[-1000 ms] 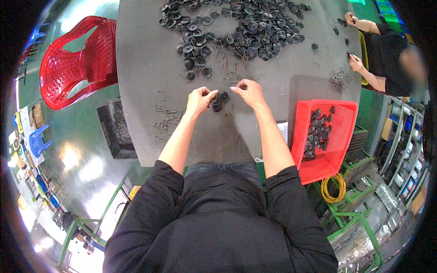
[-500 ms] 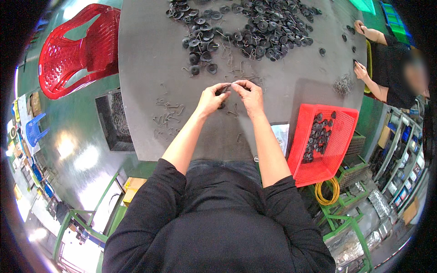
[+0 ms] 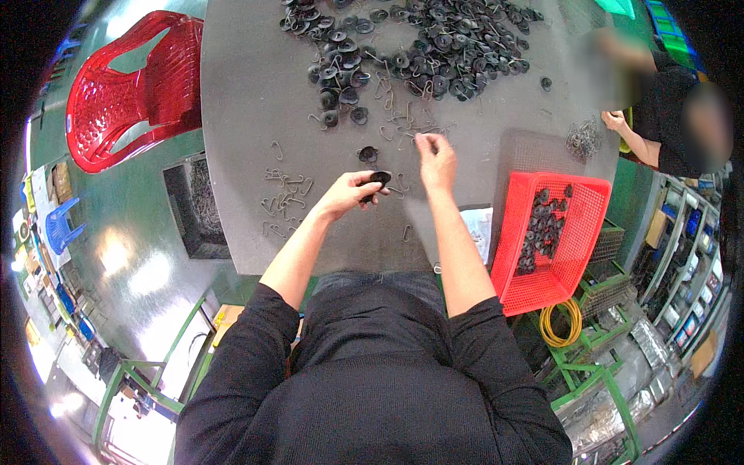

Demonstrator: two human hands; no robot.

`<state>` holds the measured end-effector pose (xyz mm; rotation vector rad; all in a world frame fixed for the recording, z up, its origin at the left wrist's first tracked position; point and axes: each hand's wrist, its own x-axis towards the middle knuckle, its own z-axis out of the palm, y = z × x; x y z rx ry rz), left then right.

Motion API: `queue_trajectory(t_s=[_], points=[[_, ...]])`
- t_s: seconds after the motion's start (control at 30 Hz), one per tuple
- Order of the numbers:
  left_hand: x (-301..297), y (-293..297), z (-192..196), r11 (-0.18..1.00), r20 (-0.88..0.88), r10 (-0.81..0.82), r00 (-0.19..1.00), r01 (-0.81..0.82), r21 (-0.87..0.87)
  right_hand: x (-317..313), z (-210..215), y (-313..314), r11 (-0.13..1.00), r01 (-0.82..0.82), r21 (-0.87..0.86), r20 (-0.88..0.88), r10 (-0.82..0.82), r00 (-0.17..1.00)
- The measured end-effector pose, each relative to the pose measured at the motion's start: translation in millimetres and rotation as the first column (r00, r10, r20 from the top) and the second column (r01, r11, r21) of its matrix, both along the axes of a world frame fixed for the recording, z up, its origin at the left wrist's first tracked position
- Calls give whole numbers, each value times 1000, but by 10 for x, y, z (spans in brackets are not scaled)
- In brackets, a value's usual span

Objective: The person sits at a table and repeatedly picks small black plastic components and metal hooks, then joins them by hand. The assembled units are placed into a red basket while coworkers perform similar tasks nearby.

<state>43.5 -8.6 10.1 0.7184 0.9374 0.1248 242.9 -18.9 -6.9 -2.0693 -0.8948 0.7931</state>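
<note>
My left hand (image 3: 346, 194) is closed around a black rubber suction cup (image 3: 380, 178), its round face turned up by the thumb. Just beyond it, a second black suction cup (image 3: 367, 153) lies on the grey table (image 3: 256, 85). My right hand (image 3: 436, 164) is apart from the left, thumb and fingertips pinched together at the near edge of some loose wire hooks (image 3: 403, 122); whatever is between those fingertips is too small to make out. More bent wire hooks (image 3: 287, 194) are scattered left of my left hand.
A large heap of black cups with hooks (image 3: 457, 58) covers the table's far part. At right stands a red basket (image 3: 570, 271) with several black cups inside, near a wire pile (image 3: 583, 139). A co-worker's hand (image 3: 614, 122) rests at the right edge. A red chair (image 3: 143, 93) stands left.
My hands have parted: the left moved nearer with a suction cup, the right shifted slightly right to the wire hooks. The co-worker's farther arm has moved and is blurred.
</note>
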Motion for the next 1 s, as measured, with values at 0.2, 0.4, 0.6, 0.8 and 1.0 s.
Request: queue_trajectory(t_s=[0.2,0.4,0.6,0.8,1.0], points=[[-279,165,137,945,-24,294,955,-294,-145,222,17,182,899,-122,-421,366,291,884],[-15,254,6,668,-671,258,695,374,643,152,-14,139,913,-213,-347,169,284,944],[132,289,-104,499,-632,251,733,461,734,31,-14,64,888,-161,-431,272,298,915],[-122,472,29,979,-38,107,994,-99,181,212,15,83,918,-255,-304,-185,206,961],[-549,503,79,868,422,490,762,-471,-157,302,522,182,970,-240,42,-991,71,110]])
